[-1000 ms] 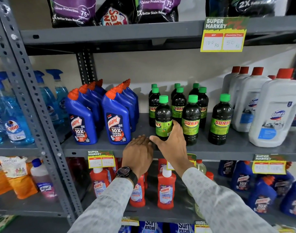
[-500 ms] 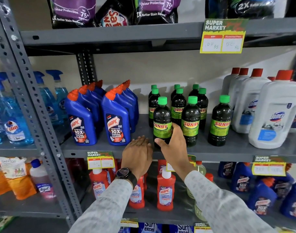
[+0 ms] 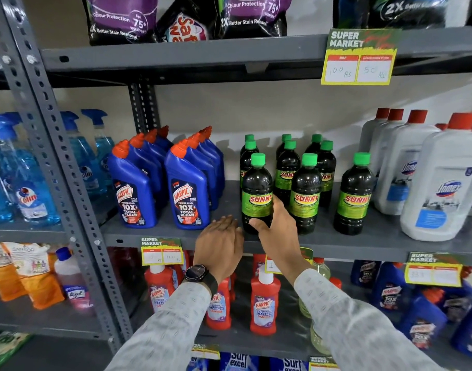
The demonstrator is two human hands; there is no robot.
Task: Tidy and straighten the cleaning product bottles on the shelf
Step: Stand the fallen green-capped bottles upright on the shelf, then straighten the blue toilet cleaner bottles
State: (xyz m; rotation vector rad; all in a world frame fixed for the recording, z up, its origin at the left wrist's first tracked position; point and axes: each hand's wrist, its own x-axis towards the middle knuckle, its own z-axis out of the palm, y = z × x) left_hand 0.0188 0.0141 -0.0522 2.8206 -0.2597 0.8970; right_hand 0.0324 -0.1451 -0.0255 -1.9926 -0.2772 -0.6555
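Several dark Sunny bottles with green caps stand on the grey middle shelf [image 3: 390, 239]. My right hand [image 3: 279, 231] grips the lower part of the front-left Sunny bottle [image 3: 257, 191], which stands upright with its label facing me. My left hand [image 3: 221, 243] rests flat at the shelf's front edge, just left of that bottle, fingers together and holding nothing. Two more front Sunny bottles [image 3: 305, 194] [image 3: 354, 194] stand to the right, the last one set apart.
Blue Harpic bottles [image 3: 188, 188] stand in two rows to the left. White Domex jugs [image 3: 443, 188] fill the right end. Blue Colin sprays [image 3: 28, 183] sit beyond the upright post [image 3: 55, 145]. Red Harpic bottles [image 3: 264, 303] line the shelf below. Price tags [image 3: 161, 251] hang off shelf edges.
My right hand has turned the front-left Sunny bottle so its label faces forward, and shifted it slightly left. My left hand has stayed at the shelf edge.
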